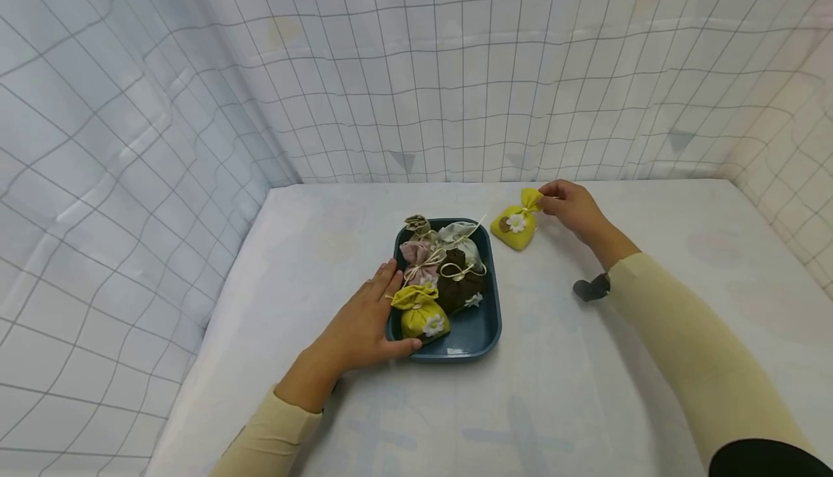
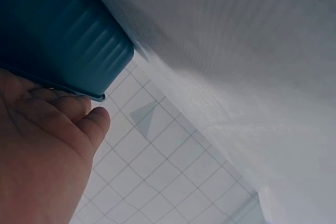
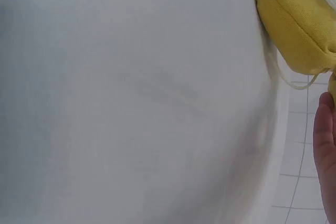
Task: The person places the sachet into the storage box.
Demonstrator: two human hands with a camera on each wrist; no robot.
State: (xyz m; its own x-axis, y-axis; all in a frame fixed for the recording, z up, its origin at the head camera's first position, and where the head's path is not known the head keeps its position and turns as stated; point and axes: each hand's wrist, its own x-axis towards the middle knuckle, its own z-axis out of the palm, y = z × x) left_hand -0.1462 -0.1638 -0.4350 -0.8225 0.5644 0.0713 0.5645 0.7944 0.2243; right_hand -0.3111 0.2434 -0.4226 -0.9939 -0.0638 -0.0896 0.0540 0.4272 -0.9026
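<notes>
A yellow drawstring pouch (image 1: pixel 515 225) with a white flower lies at the back of the table, right of the tray. My right hand (image 1: pixel 573 206) pinches its gathered top; the right wrist view shows the pouch's rounded body (image 3: pixel 299 22) and my fingertips at its neck. My left hand (image 1: pixel 366 325) rests along the left rim of a dark blue tray (image 1: pixel 478 340), fingers straight, thumb over the near corner. Inside the tray sit another yellow pouch (image 1: pixel 416 316), a dark brown pouch (image 1: pixel 455 290), a pink pouch (image 1: pixel 416 253) and a pale grey pouch (image 1: pixel 470 249).
An olive pouch top (image 1: pixel 417 225) shows at the tray's far left corner. The white-covered table (image 1: pixel 553 390) meets a checked white curtain (image 1: pixel 455 101) at its back edge, with more curtain on both sides. A black rounded shape (image 1: pixel 761 458) cuts into the lower right.
</notes>
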